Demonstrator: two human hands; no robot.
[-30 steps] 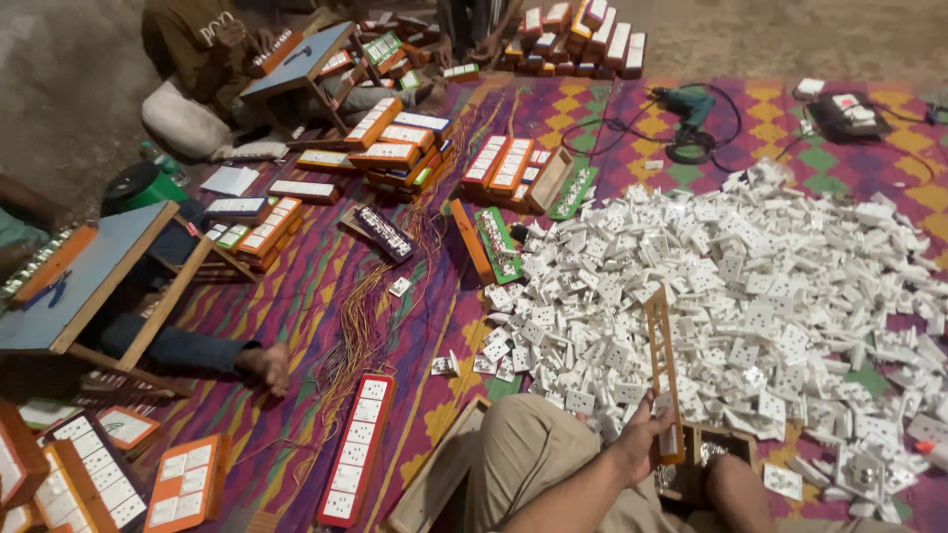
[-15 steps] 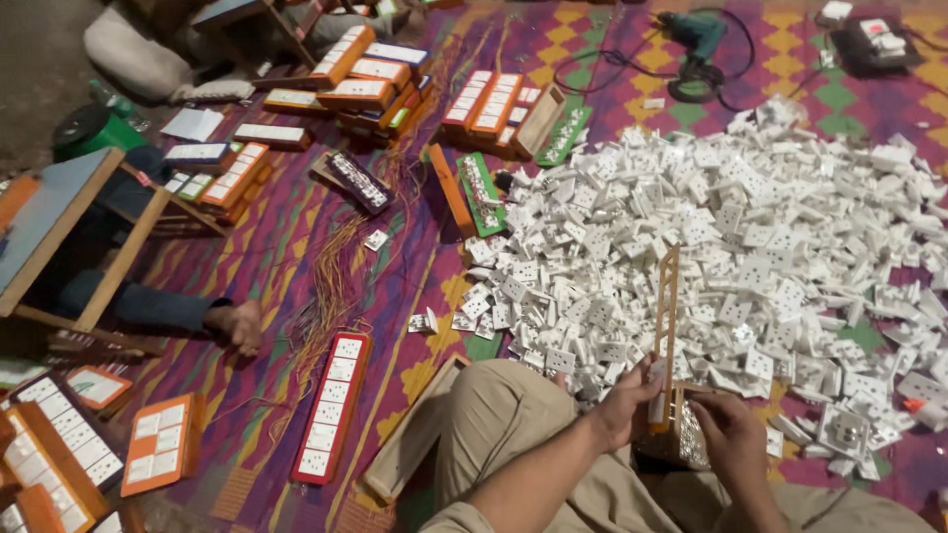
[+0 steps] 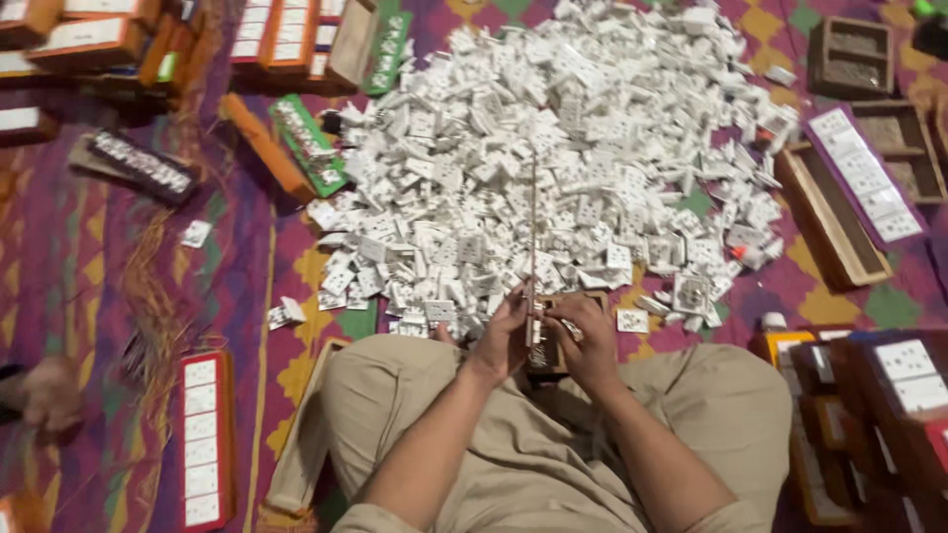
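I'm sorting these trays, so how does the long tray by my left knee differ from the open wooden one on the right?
The orange tray by the left knee holds a single neat row of white sockets; the wooden tray looks empty. The orange one lies straight up and down the frame; the wooden one lies at a slant. Both are long, narrow and rest on the patterned mat.

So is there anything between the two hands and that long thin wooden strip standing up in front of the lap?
Nothing visible. The left hand and the right hand are both already on the lower end of the wooden strip, which rises upright in front of the pile of white parts. The pile lies behind it on the patterned rug, not between.
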